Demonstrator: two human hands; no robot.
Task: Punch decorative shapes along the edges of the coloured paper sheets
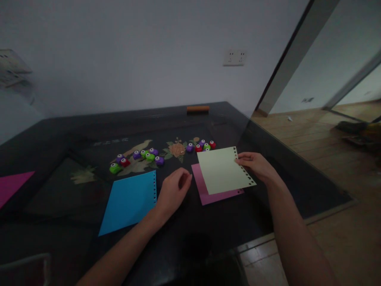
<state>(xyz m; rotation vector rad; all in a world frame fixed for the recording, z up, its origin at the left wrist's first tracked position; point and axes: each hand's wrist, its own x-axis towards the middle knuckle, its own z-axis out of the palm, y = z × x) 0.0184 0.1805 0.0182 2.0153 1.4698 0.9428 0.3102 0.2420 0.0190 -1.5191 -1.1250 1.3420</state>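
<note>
My right hand [256, 165] pinches a pale yellow-green punched paper sheet [220, 171] by its right edge, where a row of holes runs. Under it lies a pink sheet [200, 184], mostly covered, its left and lower edges showing. My left hand [175, 186] is curled with thumb and fingers together, between the pink sheet and a blue punched sheet [131, 200]; nothing shows in it. Behind the sheets are small purple, green and red toy blocks with eyes: a left group [149, 155] and a right group [205, 146], the latter partly hidden by the pale sheet.
The dark glossy table [143, 123] has a printed flower pattern. Near its back edge lies a brown cylinder [198, 109]. A magenta sheet [13, 184] is at far left, and a clear-rimmed container [26, 264] at lower left. A wall with a socket [235, 57] stands behind.
</note>
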